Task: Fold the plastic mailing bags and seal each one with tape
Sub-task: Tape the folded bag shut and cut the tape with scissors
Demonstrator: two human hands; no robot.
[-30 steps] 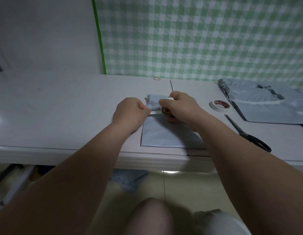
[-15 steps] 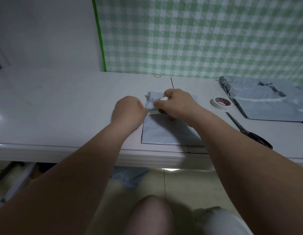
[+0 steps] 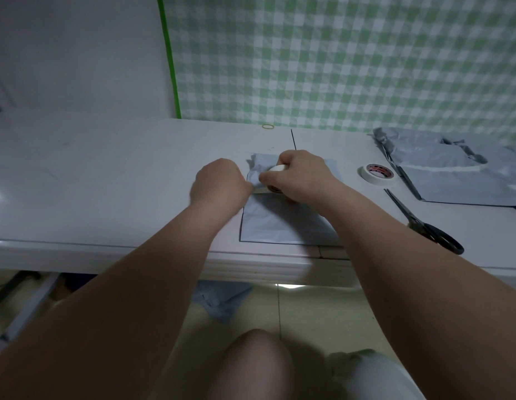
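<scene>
Right hand (image 3: 300,176) closer to left hand (image 3: 219,186), gripping tape roll (image 3: 277,168), label unreadable

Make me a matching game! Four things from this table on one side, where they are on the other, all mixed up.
1 scissors
2 rubber band
3 held tape roll
4 bag pile

A in the right hand
B far right of the table
C by the checked cloth, at the back
D right of the flat bag, handles nearest the front edge

Pairs: 1-D, 2-C, 3-A, 4-B
</scene>
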